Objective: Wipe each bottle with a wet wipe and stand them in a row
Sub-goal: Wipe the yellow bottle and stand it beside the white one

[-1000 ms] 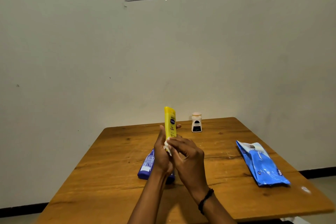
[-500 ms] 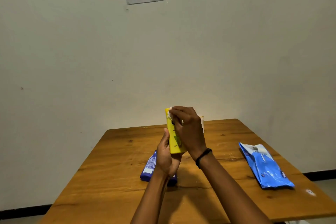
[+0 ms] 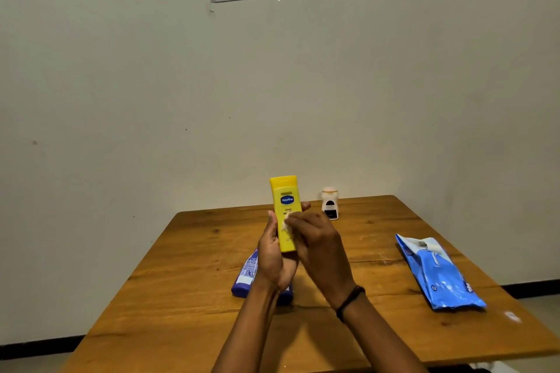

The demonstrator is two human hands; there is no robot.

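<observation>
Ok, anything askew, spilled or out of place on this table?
The purple bottle lies on its side on the table, partly hidden behind the left hand, which holds the yellow bottle upright while the right hand presses a wet wipe to it. The small white bottle stands at the back. Nothing looks spilled.

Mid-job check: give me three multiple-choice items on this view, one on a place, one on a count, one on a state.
1. Where is the blue wipe pack? A) on the table, right side B) on the floor C) on the wall
2. How many bottles show? A) one B) three C) five
3. How is the purple bottle? A) upright B) lying flat C) hanging
1 A: near the right edge.
2 B: yellow bottle in the left hand, wiped by the right hand with a wet wipe; purple one; small white bottle.
3 B: on its side behind the left hand.
</observation>
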